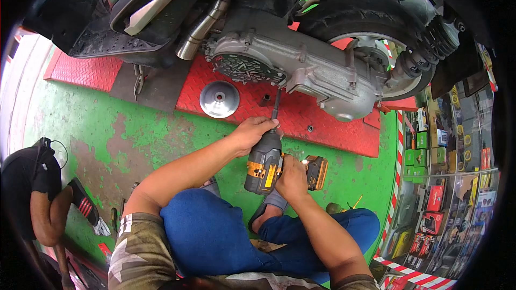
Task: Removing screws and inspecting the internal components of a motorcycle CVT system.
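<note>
- Centre: right hand (293, 178), fingers clenched round power driver (264, 162); left hand (251, 133) pinching its shaft (277, 106).
- Upper centre: engine cover (317, 70) — still mounted, work apparently unfinished.
- Left of centre: silver disc (219, 106) — apparently off, on red ramp (333, 135).

The handle of the drill (264, 165) is covered by the right hand (293, 178). Whether the bit (277, 105) is seated against the engine cover (293, 53) cannot be told. The scooter (260, 24) is cut off at far — the person (45, 204) at left, too. Many boxes (434, 198) at right are too small to be identified.
</note>
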`<state>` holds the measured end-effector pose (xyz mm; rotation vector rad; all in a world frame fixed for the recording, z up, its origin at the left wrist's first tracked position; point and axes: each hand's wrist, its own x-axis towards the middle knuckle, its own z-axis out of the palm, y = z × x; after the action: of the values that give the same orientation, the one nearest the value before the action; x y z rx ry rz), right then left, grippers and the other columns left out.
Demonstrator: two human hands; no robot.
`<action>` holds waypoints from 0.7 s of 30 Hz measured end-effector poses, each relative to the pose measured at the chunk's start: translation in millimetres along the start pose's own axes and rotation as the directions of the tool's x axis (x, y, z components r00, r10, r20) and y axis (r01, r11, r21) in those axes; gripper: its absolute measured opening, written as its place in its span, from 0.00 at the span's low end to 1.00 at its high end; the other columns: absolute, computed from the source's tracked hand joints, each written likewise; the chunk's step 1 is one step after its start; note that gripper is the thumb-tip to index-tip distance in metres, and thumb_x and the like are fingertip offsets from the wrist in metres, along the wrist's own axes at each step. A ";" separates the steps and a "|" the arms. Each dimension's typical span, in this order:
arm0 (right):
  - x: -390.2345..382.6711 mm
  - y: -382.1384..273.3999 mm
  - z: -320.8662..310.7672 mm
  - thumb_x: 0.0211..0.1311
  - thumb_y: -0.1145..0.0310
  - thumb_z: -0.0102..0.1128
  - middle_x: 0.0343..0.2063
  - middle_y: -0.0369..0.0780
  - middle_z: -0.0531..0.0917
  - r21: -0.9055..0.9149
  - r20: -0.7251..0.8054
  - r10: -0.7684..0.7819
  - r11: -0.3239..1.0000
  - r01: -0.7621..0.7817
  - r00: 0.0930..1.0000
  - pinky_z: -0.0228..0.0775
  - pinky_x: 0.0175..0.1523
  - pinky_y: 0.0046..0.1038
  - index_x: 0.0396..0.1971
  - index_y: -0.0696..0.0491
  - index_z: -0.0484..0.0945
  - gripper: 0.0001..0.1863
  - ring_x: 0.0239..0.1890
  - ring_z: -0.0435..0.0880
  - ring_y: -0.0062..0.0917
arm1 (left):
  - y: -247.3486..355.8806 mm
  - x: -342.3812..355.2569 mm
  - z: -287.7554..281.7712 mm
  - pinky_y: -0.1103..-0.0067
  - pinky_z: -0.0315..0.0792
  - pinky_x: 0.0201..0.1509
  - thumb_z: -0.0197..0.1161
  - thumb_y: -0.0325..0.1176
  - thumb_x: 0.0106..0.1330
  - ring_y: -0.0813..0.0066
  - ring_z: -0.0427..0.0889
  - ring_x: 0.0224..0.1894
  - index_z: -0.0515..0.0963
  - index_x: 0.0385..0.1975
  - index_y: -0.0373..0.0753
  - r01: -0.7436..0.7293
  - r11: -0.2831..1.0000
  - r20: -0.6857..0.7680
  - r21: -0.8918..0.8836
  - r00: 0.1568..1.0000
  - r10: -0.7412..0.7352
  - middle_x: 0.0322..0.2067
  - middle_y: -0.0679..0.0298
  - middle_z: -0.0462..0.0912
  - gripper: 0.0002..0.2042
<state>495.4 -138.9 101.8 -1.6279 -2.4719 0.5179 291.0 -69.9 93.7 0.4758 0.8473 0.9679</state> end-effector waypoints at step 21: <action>-3.9 -12.7 10.3 0.47 0.75 0.66 0.45 0.53 0.80 -0.047 0.162 -0.055 0.997 0.064 0.985 0.66 0.57 0.48 0.59 0.60 0.68 0.35 0.51 0.80 0.49 | -20.1 -20.2 -33.9 0.73 0.80 0.48 0.55 0.41 0.78 0.68 0.85 0.42 0.76 0.48 0.32 -0.024 1.000 -0.046 0.013 0.999 0.024 0.39 0.54 0.86 0.16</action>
<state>483.0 -149.1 96.9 -1.5832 -2.6618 0.6033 268.4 -97.9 67.9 0.4768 0.8915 0.9996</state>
